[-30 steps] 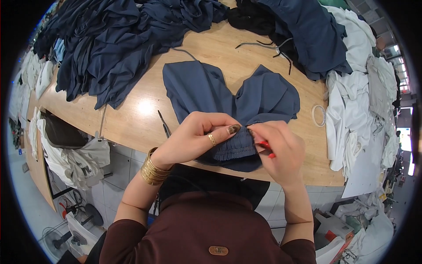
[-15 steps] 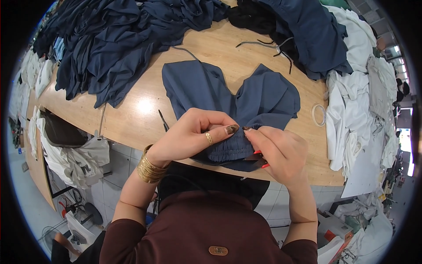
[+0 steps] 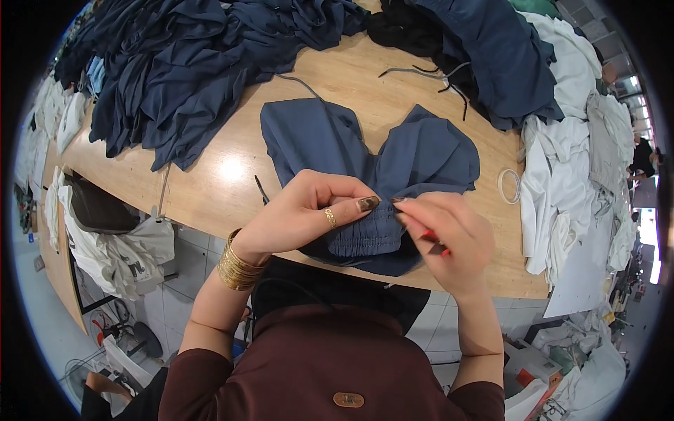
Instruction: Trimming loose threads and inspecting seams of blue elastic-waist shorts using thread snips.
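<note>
Navy pants (image 3: 309, 133) with a gathered elastic waistband (image 3: 368, 235) lie on the wooden table, their two legs fanned away from me and the waistband nearest me. At the top of the waistband, my left hand (image 3: 309, 214) pinches the fabric between thumb and finger. My right hand (image 3: 449, 238) is closed just beside it, its fingertips pinching at the same spot; any thread there is too small to make out. Tucked in my right palm is a small tool with red handles (image 3: 435, 243), mostly hidden by the fingers.
A heap of navy garments (image 3: 189, 77) covers the far left of the table (image 3: 337, 77). More navy garments (image 3: 491, 63) lie at the far right, with loose cords (image 3: 421, 71). A tape roll (image 3: 509, 185) lies near white cloth (image 3: 562, 175) on the right. A bag (image 3: 102, 207) sits at left.
My right hand has turned, so the red-handled tool sits higher in the palm and its dark tip no longer shows over the waistband. My left hand has hardly moved.
</note>
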`<state>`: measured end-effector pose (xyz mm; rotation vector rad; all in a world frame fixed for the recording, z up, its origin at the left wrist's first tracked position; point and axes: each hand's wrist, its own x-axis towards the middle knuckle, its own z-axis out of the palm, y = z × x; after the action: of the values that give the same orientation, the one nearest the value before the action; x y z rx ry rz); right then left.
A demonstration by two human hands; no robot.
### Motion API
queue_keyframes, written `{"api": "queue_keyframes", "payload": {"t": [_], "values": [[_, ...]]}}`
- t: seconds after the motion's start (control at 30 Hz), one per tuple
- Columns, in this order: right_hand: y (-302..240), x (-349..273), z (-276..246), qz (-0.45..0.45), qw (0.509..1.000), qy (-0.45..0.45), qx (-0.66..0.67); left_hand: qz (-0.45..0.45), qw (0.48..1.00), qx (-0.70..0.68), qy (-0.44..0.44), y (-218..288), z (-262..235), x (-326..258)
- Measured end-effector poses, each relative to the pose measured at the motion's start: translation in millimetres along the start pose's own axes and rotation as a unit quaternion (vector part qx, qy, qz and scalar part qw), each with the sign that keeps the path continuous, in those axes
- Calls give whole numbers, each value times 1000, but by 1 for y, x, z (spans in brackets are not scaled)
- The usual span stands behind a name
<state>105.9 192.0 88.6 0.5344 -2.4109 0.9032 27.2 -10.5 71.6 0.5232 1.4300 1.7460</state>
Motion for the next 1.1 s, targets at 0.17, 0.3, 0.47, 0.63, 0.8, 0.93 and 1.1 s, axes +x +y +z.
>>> {"api": "queue_keyframes", "payload": {"t": [0.17,0.3,0.47,0.63,0.8,0.93,1.1], "values": [[1,-6,-2,-76,990,-39,-114,-20,1000,-4,-21,3,2,1],[-5,0,0,137,989,24,57,-13,1000,0,-5,0,1,1],[-3,0,-19,311,935,-35,166,6,1000,-28,10,-3,1,-1],[3,-9,-9,142,987,-72,-6,13,1000,-7,26,-3,2,-1],[-1,-9,-6,160,982,-93,-24,3,1000,2,-11,0,-4,-3],[-4,-6,-2,165,983,-74,-15,4,1000,13,-10,1,-3,-3],[-5,-5,1,165,984,-64,-16,7,1000,14,-15,2,-4,-4]]}}
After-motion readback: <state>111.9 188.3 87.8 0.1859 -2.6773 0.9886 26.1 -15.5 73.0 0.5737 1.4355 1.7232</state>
